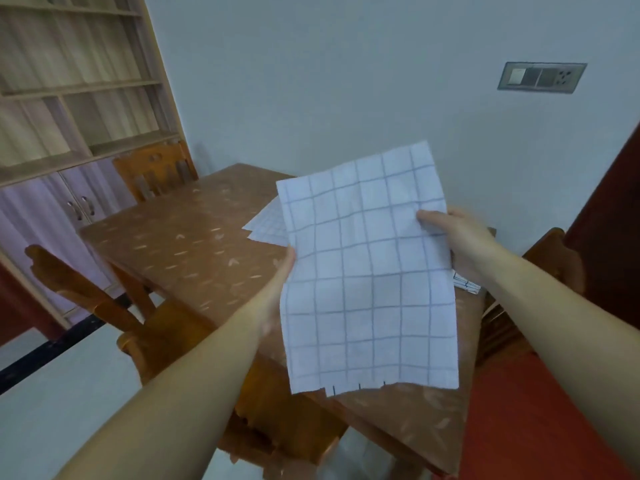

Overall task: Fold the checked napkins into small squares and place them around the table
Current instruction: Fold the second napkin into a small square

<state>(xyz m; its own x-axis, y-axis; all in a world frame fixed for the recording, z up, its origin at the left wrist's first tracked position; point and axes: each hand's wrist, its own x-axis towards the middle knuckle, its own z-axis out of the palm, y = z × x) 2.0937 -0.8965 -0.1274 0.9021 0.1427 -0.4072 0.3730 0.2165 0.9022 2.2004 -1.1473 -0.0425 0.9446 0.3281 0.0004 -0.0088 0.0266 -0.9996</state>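
Facing the brown patterned tabletop [180, 244], we hold one checked napkin [367, 271] in the air above it, unfolded and hanging limp. It looks light, thin and soft: likely to crease readily but sag where unsupported, so edges and corners seem the best holds. More napkins [268, 225] lie flat behind it. Our left hand [277, 275] and right hand [450, 237] each have fingers [429, 220] pinching a side edge

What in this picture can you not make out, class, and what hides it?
Head view, left hand: its fingers lie behind the held napkin.
Head view, other napkins on the table: mostly covered by the held napkin; their number and folds are unclear.
Head view, chair: partly behind the right arm.
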